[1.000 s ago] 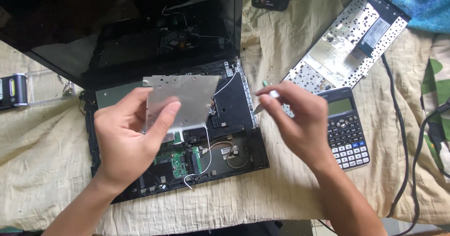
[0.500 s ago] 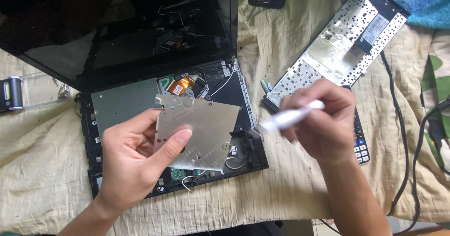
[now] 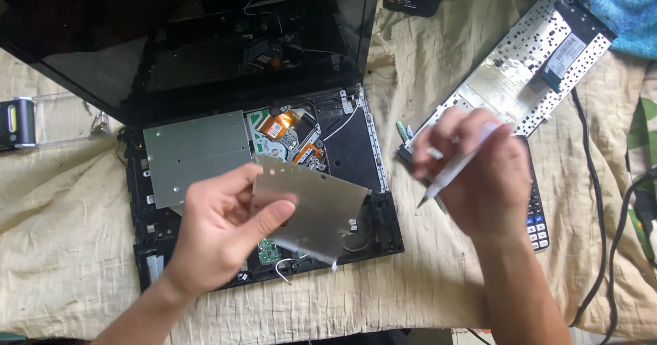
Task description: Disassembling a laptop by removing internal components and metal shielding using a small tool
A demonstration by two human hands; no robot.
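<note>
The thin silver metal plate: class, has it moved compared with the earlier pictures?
Yes. The thin silver metal plate, held in the left hand, has been lifted toward the open black laptop base's front-right corner.

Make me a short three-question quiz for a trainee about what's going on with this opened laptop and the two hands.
1. True or false: the left hand holds a thin metal plate lifted above the opened laptop.
2. What does the right hand grip?
A. a white screwdriver
B. a pair of pliers
C. a phone
3. Fill in: the detached keyboard lies on the cloth to the ____ of the laptop, underside up.

Key: 1 true. 2 A. 3 right.
</note>
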